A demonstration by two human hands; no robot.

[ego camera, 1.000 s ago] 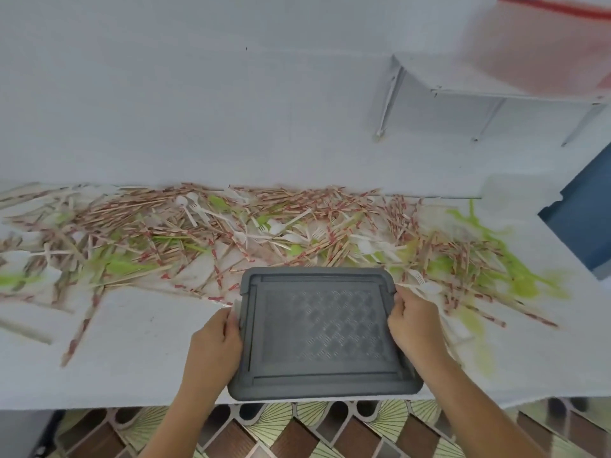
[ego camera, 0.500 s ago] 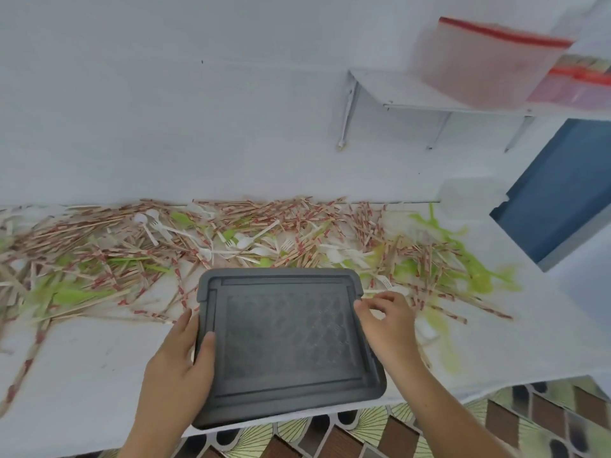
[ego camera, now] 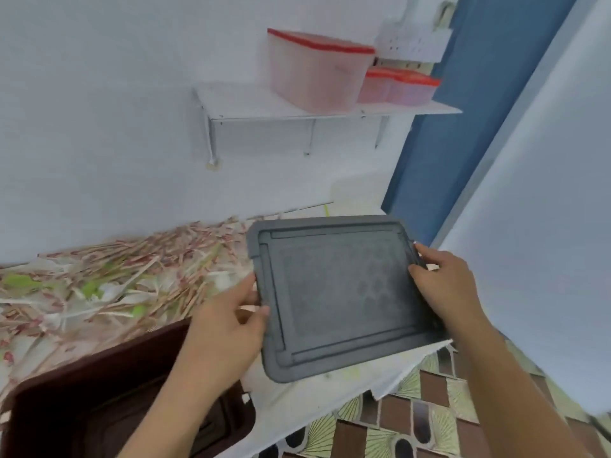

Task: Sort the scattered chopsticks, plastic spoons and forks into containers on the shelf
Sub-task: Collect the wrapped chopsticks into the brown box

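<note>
One head-worn view looks forward and down, close over the table (ego camera: 297, 396), facing the wall shelf (ego camera: 251, 102).

Chopsticks in red-printed wrappers (ego camera: 172, 249) lie jumbled with white plastic forks and spoons (ego camera: 109, 292) and green pieces (ego camera: 20, 281) across the tabletop (ego camera: 307, 401); up on the shelf (ego camera: 251, 105), three red-lidded translucent containers (ego camera: 314, 72) stand side by side

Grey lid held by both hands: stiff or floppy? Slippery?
Likely stiff: the grey lid stays flat though the left hand and right hand grip only its side edges. Probably light. Raised rim and textured face should limit slipping.
</note>
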